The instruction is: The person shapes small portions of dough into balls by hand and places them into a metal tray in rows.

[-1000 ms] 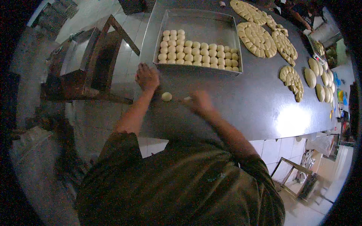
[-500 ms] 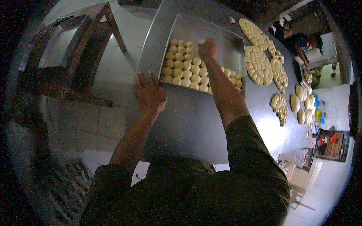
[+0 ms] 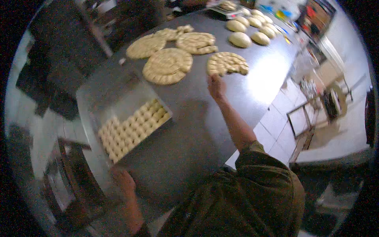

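1. Segmented dough piece (image 3: 227, 63): pale, matte and soft-looking, a thick rounded slab scored into plump lumps, its near edge ragged and bitten inward like a broken crescent.
2. Right hand (image 3: 216, 87), bare, fingers bent and bunched, at the left end of that ragged edge. Blur hides the fingertips — I cannot tell whether they pinch any dough.
3. Left hand (image 3: 125, 181), low and blurred beside the nearest corner of a metal tray. How far its fingers are spread, and whether it touches the tray, cannot be told.
4. Half a second ago the right hand was over the tray; now it is out at the segmented piece. The view has turned too, so the tray appears farther left.
5. The segmented piece lies on the table just beyond the right hand's fingers, well apart from the left hand.
6. Tray (image 3: 120, 93): shallow, rectangular, thin-walled, with smooth round dough balls (image 3: 132, 130) in tight rows along its near side.
7. Farther out on the smooth grey table (image 3: 185, 138) — glossy, with a white glare at right — lie broad scored dough rounds (image 3: 167, 66), then smooth oval dough loaves (image 3: 239, 39).
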A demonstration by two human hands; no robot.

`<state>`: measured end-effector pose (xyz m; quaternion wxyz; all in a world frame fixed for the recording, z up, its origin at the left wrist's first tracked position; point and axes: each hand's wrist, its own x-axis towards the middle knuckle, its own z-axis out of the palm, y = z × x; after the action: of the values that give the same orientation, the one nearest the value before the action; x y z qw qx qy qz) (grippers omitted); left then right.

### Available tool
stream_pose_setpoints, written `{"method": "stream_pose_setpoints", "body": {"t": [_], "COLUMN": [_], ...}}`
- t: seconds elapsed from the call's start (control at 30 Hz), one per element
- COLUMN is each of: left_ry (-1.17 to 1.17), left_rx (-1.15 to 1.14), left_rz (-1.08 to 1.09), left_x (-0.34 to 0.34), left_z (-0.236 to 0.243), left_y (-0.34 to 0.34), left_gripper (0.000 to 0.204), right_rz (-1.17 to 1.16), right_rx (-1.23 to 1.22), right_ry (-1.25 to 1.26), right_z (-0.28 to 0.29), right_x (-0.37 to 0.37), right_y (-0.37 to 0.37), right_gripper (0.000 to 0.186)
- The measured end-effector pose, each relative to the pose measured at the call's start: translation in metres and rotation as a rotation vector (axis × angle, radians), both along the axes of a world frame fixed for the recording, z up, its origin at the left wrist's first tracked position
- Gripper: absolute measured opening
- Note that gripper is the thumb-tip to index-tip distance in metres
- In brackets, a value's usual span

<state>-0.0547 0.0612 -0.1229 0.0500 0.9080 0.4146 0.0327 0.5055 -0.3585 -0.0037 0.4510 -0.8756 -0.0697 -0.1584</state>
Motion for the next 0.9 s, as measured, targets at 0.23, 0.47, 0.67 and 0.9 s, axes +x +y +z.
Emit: {"method": "stream_pose_setpoints", "body": {"t": [0.23,0.47,0.67,0.9], "left_ry": [0.17,0.209,0.078,-0.74], "left_rx": [0.059,0.057,-0.029,-1.234], "left_rz": [0.111,0.168,0.11,-0.195], "left_x": [0.078,0.077,0.113,0.143], "left_z": [0.099,0.115,0.141,0.121], "left_y": [-0.188,-0.192,-0.21,-0.261], "left_gripper": [0.078,0.079,0.079,0.055], "right_rz": [-0.664,-0.457,0.14,0.674], "right_rx": [-0.316,-0.155,0.92,1.075], "right_ry": [0.142,0.279,0.388,1.058], "right_z": [-0.03,-0.024,-0.081,0.04], "right_x": [0.046,0.173,0.091,-0.199], "right_y": [-0.257,-0.237,-0.268,-0.076], "right_gripper": [0.049,0.046,0.035,0.037]}}
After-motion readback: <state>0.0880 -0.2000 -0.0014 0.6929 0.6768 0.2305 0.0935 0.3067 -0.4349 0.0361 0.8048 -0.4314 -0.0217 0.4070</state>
